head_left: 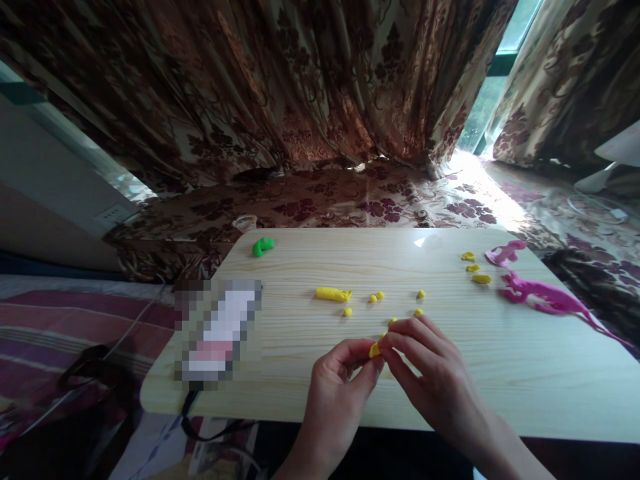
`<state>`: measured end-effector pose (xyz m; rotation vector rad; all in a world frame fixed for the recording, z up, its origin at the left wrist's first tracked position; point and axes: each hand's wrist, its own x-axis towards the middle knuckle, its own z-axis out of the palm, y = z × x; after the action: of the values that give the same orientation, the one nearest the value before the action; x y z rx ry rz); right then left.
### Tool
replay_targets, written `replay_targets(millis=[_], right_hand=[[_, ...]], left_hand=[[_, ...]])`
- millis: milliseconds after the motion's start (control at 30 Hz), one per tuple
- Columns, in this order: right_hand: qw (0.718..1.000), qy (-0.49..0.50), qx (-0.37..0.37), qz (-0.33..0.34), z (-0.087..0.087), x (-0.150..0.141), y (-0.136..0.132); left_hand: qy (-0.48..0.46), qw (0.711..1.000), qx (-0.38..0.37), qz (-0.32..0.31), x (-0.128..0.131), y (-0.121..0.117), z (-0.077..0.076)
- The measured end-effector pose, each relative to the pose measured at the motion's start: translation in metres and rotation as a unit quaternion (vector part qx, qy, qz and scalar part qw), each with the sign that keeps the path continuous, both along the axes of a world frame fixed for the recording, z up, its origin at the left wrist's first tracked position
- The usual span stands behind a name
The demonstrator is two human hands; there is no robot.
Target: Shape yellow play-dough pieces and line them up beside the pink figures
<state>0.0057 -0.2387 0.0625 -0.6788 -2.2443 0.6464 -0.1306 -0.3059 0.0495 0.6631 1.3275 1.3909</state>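
Between the fingertips of both hands is a small piece of yellow modelling clay [375,350]. My left hand [345,380] pinches it from the left with thumb and forefinger. From the right, my right hand [433,363] presses on the same piece with its fingertips. Just beyond the hands lie several small yellow balls, among them a clay ball [348,312] at the left and another ball [421,294] at the right. A thick yellow clay roll [333,294] rests behind them, its right end ragged. My right fingers partly cover the nearest balls.
A green clay lump [263,246] sits at the table's far left. Flat yellow clay pieces [481,279] and pink clay shapes [543,295] lie at the right. A blurred-out device [220,333] with a black strap lies on the wooden table [290,380] at left. Patterned curtains hang behind.
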Motion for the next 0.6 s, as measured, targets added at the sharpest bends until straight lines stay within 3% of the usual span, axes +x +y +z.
replay_targets(millis=[167,300,600], right_hand=[[0.997,0.03,-0.048,-0.045,0.0004,0.0025,-0.0003],[0.994,0.023,-0.095,-0.04,0.0013,0.004,-0.0003],[0.996,0.039,-0.077,-0.031,-0.0054,0.0022,-0.0026]], left_hand=[[-0.098,0.995,-0.008,0.026,-0.0001,0.0004,-0.0015],[-0.137,0.99,-0.012,0.026,0.0017,-0.0006,0.0008],[-0.1,0.993,-0.018,0.065,0.0062,0.0032,0.0043]])
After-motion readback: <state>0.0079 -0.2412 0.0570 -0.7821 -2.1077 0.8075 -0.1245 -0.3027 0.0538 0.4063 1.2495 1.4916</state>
